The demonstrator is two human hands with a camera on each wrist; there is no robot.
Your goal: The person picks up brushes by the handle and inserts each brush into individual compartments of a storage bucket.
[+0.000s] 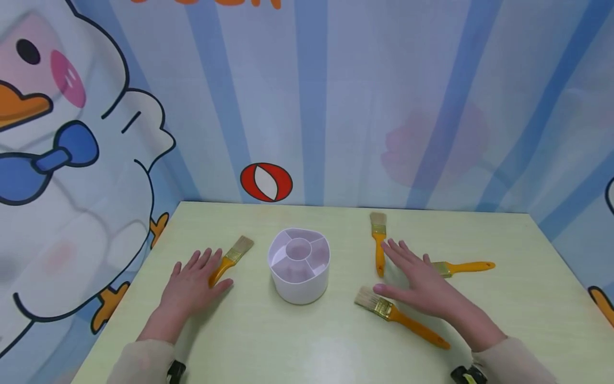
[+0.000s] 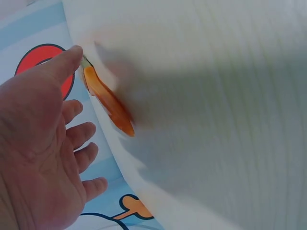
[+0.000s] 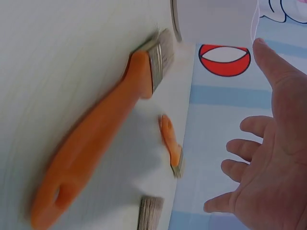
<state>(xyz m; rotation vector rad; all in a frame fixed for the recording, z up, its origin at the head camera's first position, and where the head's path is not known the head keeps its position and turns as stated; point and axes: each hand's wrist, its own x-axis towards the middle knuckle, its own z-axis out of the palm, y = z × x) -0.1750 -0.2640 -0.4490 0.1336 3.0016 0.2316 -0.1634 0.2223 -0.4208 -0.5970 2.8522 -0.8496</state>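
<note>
My left hand [image 1: 189, 290] hovers with spread fingers over a flat paintbrush [image 1: 233, 256] at the left; the left wrist view shows the orange handle [image 2: 110, 105] lying beyond the thumb, ungripped. On the right, my other hand [image 1: 424, 285] is held above the table among several paintbrushes, fingers extended and holding nothing. One brush [image 1: 379, 242] points away at the back, another [image 1: 465, 268] lies sideways with its bristles partly hidden behind the hand, and a larger-looking one [image 1: 408, 321] lies slanted in front. Between the hands stands a white round divided organizer [image 1: 301, 290], with no brush in it.
A pale wooden table [image 1: 268, 341] bears everything. Its back edge meets a blue striped cloth backdrop [image 1: 355, 106] with a cartoon duck [image 1: 91, 213] printed at the left. A dark wrist device [image 1: 467, 375] sits at the right sleeve.
</note>
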